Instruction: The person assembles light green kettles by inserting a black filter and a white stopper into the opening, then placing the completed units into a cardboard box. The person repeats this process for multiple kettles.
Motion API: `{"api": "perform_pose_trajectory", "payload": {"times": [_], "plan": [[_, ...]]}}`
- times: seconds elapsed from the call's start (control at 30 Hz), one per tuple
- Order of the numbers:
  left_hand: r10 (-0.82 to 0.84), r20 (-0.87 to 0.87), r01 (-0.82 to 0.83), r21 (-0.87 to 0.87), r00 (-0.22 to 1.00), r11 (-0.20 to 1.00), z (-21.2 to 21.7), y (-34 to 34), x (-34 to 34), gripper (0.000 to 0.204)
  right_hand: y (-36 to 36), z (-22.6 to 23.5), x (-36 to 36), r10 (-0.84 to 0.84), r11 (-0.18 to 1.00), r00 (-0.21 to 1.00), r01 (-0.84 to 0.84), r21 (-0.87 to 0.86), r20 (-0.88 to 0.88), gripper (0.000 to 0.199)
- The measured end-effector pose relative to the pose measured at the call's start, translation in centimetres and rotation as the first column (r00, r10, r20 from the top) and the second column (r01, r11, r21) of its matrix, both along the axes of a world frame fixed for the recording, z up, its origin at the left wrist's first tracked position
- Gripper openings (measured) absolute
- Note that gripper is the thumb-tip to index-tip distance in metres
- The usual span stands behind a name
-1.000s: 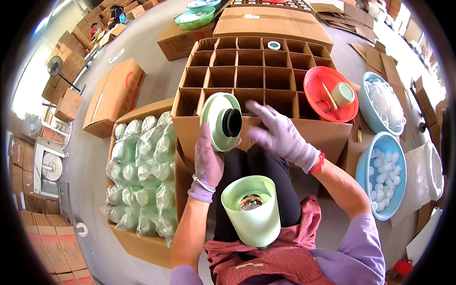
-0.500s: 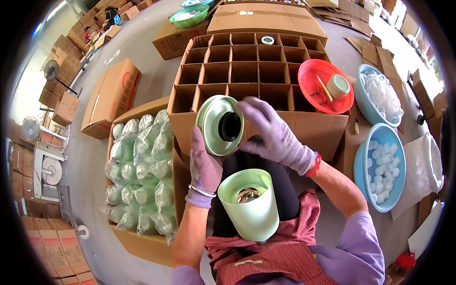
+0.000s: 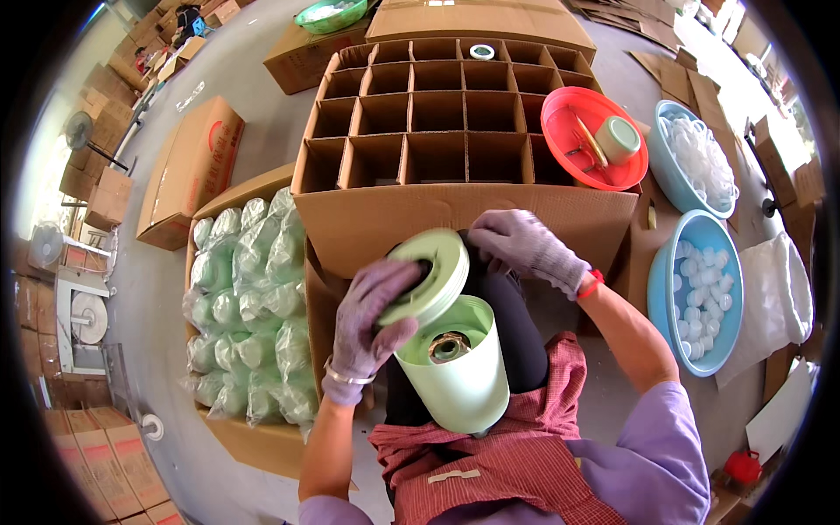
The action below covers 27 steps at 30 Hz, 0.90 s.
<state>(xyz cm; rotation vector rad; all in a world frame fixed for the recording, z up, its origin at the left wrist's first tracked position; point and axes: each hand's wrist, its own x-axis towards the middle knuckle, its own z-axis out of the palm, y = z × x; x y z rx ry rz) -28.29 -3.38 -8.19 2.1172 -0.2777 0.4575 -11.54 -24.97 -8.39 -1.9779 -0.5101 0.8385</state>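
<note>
My gloved left hand (image 3: 374, 302) grips a round pale green screw-on part (image 3: 444, 278) with a dark centre, thumb beneath its edge. It is tilted over the rim of a pale green cylindrical container (image 3: 464, 376), which rests leaning on my lap. Inside that container a shiny metallic ring-shaped neck (image 3: 449, 347) shows. Just right of the green part is my gloved right hand (image 3: 529, 249), its fingers curled together and pointing left. Whatever those fingers may hold is hidden.
Ahead stands a divided cardboard carton (image 3: 464, 232), with a red basin (image 3: 560, 162) on its right corner. At left, an open box (image 3: 258, 446) holds several bagged green pieces. Blue basins (image 3: 661, 306) of white plastic parts stand at right, beside a white sack (image 3: 774, 297).
The green part has tipped over and come down toward the container, with my left hand now gripping from its left side. My right hand has moved down, its fingers curling in.
</note>
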Motion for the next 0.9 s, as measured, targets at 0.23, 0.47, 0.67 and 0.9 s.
{"api": "perform_pose_trajectory", "payload": {"times": [0.23, 0.47, 0.67, 0.9], "plan": [[-0.240, -0.200, 0.238, -0.034, 0.950, 0.971, -0.3, -1.2, -1.8, 0.065, 0.8, 0.5, -4.3, 0.155, 0.888, 0.958, -0.243, 0.391, 0.243, 0.032], [-0.184, -0.269, 0.224, 0.129, 0.945, 0.966, -1.0, -2.4, -3.6, 0.068, 2.1, -3.0, -5.9, 0.491, 0.753, 0.733, -0.629, 0.193, 0.471, 0.036], [-0.002, -0.311, -0.057, -0.181, 0.950, 0.982, -0.8, -4.8, -5.0, 0.065, 0.9, -2.0, -5.2, 0.560, 0.744, 0.788, -0.615, 0.262, 0.258, 0.067], [-0.313, -0.579, -0.425, -0.791, 0.753, 0.440, -12.7, -8.8, -8.3, 0.038, -7.4, 8.5, -6.6, 0.686, 0.660, 0.677, -0.426, -0.619, 0.265, 0.067]]}}
